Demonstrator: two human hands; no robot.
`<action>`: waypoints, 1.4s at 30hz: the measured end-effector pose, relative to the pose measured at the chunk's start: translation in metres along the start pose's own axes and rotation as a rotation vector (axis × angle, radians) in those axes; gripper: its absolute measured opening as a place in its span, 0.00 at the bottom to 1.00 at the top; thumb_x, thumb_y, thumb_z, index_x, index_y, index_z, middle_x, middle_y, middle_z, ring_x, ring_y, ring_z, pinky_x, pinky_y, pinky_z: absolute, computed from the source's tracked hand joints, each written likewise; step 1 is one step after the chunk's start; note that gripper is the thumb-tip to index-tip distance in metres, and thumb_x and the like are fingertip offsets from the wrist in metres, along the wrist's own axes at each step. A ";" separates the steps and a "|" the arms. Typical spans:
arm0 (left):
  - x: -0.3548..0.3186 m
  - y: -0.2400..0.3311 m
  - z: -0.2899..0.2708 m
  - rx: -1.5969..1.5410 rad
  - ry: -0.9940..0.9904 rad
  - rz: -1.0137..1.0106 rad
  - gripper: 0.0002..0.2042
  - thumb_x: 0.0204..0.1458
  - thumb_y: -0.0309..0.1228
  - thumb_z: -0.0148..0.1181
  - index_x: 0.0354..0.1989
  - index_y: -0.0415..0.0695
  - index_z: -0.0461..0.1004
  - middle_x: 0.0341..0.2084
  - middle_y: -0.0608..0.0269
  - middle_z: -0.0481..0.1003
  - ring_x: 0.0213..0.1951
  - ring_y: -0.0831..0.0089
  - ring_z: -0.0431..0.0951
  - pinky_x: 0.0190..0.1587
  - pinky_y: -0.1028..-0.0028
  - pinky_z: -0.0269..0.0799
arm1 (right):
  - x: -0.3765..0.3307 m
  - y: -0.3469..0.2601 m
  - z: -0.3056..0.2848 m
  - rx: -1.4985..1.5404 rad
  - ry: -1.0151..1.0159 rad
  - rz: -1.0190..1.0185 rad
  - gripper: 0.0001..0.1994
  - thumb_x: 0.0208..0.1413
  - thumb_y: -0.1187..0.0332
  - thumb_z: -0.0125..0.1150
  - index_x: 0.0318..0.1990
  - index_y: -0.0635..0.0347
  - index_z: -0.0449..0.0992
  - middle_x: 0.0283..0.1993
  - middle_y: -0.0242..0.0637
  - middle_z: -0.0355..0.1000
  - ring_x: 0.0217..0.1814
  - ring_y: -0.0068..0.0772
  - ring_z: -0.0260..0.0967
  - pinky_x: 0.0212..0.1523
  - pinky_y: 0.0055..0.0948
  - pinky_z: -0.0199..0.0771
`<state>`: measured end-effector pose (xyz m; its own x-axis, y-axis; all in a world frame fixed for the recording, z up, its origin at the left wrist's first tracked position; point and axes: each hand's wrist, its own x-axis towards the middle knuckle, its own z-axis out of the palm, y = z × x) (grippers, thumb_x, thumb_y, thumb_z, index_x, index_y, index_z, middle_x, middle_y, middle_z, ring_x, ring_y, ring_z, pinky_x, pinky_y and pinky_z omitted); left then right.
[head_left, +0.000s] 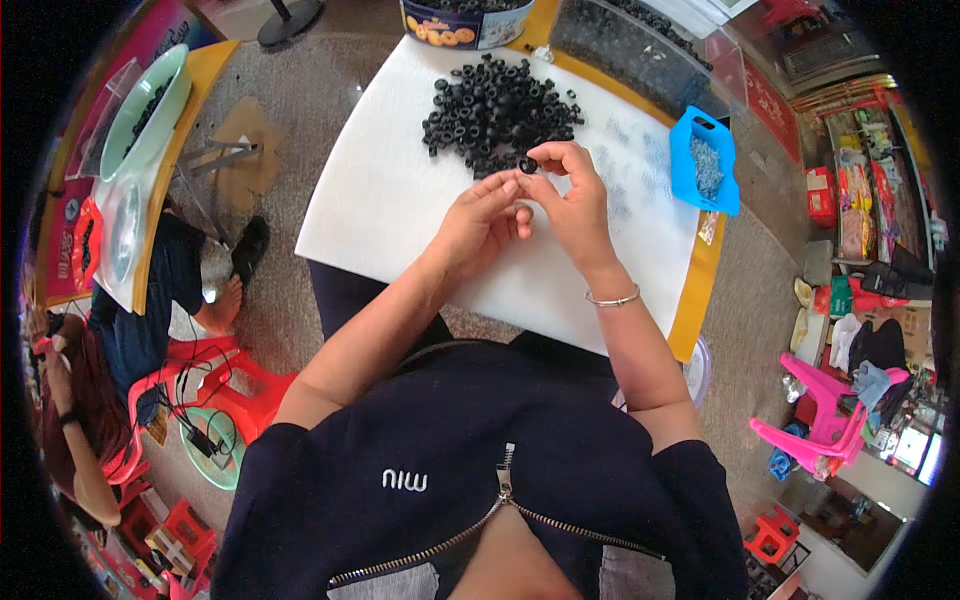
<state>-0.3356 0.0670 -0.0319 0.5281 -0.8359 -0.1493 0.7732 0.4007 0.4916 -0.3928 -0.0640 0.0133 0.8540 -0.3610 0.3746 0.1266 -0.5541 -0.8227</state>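
Dark navy cloth of the person's zipped top [600, 450] lies closest, on the near side of the white sheet [370, 200], which serves as landmark. Next in size, a clear bin [640, 75] with black pieces inside stands past the sheet's far right edge. Well off to the sheet's right is a pink plastic stool [825, 420]. On the sheet's far half sits a heap of small black pieces [495, 110]; a round tub [505, 30] stands at its far edge, and a blue scoop-shaped holder [682, 165] of small metal bits at its right edge.

Both hands are above the sheet's middle. The right hand [578, 205] is narrowed, its thumb and forefinger pinching one black ring piece [528, 165] at their tips, just on the near side of the heap. The left hand [475, 225] has its thumb and forefinger brought together beside the right thumb; whether they grip anything I cannot tell.
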 end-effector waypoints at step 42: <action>-0.002 -0.002 0.000 0.129 0.001 -0.040 0.14 0.59 0.25 0.47 0.52 0.33 0.67 0.36 0.57 0.72 0.32 0.77 0.72 0.37 0.79 0.74 | -0.087 0.034 -0.064 -0.600 0.253 0.039 0.07 0.45 0.73 0.61 0.35 0.57 0.78 0.37 0.35 0.68 0.43 0.37 0.62 0.45 0.34 0.59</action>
<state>-0.3383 0.0683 -0.0325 0.4983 -0.8498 -0.1718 0.7421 0.3156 0.5914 -0.4946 -0.0996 -0.0201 0.6981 -0.5141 0.4985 -0.2683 -0.8332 -0.4836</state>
